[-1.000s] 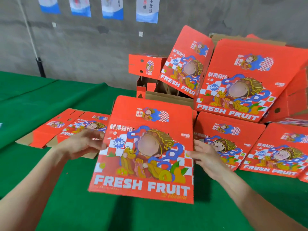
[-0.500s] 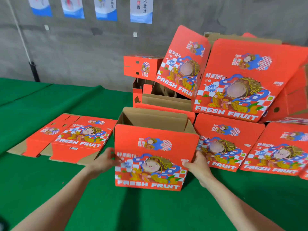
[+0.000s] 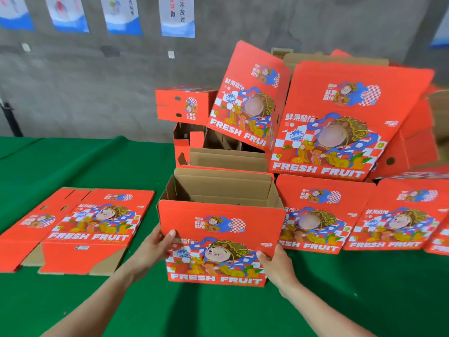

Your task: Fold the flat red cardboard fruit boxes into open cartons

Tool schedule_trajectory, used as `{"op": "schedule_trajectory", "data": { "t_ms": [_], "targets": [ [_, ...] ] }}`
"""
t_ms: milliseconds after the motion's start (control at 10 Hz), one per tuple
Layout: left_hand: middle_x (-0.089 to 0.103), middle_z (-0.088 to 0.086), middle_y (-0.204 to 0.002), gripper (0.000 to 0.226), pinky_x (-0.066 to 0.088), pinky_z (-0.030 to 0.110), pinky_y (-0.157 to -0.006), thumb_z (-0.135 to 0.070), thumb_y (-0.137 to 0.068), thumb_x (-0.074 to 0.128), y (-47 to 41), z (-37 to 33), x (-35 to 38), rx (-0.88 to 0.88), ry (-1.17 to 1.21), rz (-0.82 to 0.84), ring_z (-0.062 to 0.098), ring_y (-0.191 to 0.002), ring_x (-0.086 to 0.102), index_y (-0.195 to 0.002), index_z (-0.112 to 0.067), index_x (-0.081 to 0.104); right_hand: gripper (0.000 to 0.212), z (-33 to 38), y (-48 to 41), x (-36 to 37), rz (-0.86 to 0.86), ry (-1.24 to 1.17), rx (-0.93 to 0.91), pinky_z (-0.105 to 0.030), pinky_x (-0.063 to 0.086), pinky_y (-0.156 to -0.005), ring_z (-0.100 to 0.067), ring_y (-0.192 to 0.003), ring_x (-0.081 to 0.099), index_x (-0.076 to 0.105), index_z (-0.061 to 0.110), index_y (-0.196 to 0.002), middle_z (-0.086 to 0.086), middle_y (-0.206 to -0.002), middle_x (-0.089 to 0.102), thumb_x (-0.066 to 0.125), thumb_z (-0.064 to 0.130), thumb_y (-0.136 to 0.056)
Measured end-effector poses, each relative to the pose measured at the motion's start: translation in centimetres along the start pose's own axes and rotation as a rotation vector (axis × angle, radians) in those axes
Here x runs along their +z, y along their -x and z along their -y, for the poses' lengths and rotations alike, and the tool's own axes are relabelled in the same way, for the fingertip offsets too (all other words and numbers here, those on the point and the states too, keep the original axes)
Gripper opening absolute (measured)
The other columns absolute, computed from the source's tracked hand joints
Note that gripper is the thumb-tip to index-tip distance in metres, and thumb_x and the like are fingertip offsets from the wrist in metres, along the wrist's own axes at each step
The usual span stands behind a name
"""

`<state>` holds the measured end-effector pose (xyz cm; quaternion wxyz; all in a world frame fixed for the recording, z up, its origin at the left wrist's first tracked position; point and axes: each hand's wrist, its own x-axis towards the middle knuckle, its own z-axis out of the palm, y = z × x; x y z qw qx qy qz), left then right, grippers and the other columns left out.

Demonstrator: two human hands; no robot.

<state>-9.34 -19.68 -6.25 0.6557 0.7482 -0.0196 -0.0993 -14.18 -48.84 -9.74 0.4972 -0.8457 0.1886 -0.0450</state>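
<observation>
While we hold the opened carton (image 3: 220, 242) upright at centre frame on the green desk (image 3: 97, 164), our left hand (image 3: 154, 249) clamps its left edge, thumb across the printed front and the other fingers hidden round the side. Our right hand (image 3: 277, 265) grips the lower right corner the same way. The top gapes open, but we cannot see whether the bottom flaps are locked. If they are not, we judge the box could collapse flat once released. Pushing it up the frame could also nudge the leaning cartons (image 3: 325, 122) behind, which look ready to topple.
</observation>
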Motion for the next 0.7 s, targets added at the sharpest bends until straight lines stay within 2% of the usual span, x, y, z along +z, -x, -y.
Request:
{"op": "schedule_trajectory", "data": {
  "t_ms": [100,200,300,400,500,600,700],
  "targets": [
    [0.062,-0.006,-0.105,0.029,0.054,0.019,-0.057,-0.025,-0.099,0.043,-2.1,-0.7,1.0,0.01,-0.024,0.008,0.005,-0.078,0.069,-0.127,-0.027,0.037,0.018,0.6,-1.6,-0.3,-0.014,0.004,0.032,-0.024,0.044,-0.066,-0.012,-0.081,0.058,0.048,0.015,-0.11,0.0,-0.103,0.062,0.056,0.017,-0.095],
    [0.061,-0.008,-0.102,0.025,0.053,0.022,-0.061,-0.028,-0.099,0.041,-3.0,-0.3,1.6,0.022,-0.026,-0.027,0.004,-0.08,0.066,-0.123,-0.029,0.036,0.02,0.8,-2.9,-0.3,0.01,0.013,0.036,-0.026,0.046,-0.071,-0.015,-0.087,0.058,0.048,0.014,-0.113,-0.002,-0.107,0.061,0.056,0.017,-0.095],
    [0.063,-0.007,-0.1,0.024,0.05,0.026,-0.066,-0.033,-0.099,0.04,-3.4,-0.1,2.2,0.029,-0.073,-0.066,0.011,-0.084,0.066,-0.122,-0.028,0.037,0.021,0.9,-3.8,-0.7,0.033,-0.002,0.053,-0.03,0.049,-0.078,-0.016,-0.089,0.058,0.042,0.018,-0.114,0.0,-0.105,0.059,0.054,0.02,-0.096],
    [0.063,-0.008,-0.098,0.025,0.046,0.019,-0.062,-0.033,-0.099,0.039,-3.7,-0.1,2.7,0.042,-0.111,-0.103,0.008,-0.081,0.065,-0.122,-0.024,0.038,0.023,0.2,-4.2,-0.8,0.043,0.023,0.017,-0.033,0.05,-0.082,-0.016,-0.089,0.058,0.042,0.018,-0.116,0.002,-0.104,0.058,0.053,0.022,-0.097],
    [0.065,-0.002,-0.104,0.029,0.046,0.018,-0.066,-0.031,-0.1,0.04,-3.7,0.4,2.8,0.078,-0.176,-0.146,0.008,-0.084,0.064,-0.125,-0.017,0.042,0.022,-0.2,-4.0,-0.6,0.032,0.043,0.005,-0.035,0.053,-0.079,-0.016,-0.082,0.059,0.04,0.018,-0.115,0.002,-0.098,0.058,0.052,0.025,-0.098],
    [0.067,0.006,-0.103,0.031,0.048,0.019,-0.065,-0.032,-0.099,0.043,-3.9,0.5,2.8,0.057,-0.206,-0.185,0.012,-0.082,0.066,-0.121,-0.011,0.049,0.026,-0.2,-3.9,-0.4,0.033,0.022,0.027,-0.029,0.052,-0.066,-0.011,-0.072,0.059,0.039,0.018,-0.119,0.007,-0.092,0.058,0.052,0.027,-0.098],
    [0.068,0.005,-0.097,0.029,0.048,0.018,-0.059,-0.032,-0.098,0.048,-3.3,0.9,3.2,0.039,-0.208,-0.23,0.008,-0.075,0.066,-0.111,-0.008,0.055,0.029,-0.2,-3.4,-0.4,0.028,-0.057,0.062,-0.033,0.055,-0.074,-0.013,-0.081,0.063,0.039,0.02,-0.12,0.002,-0.105,0.062,0.055,0.027,-0.096]
  ]
}}
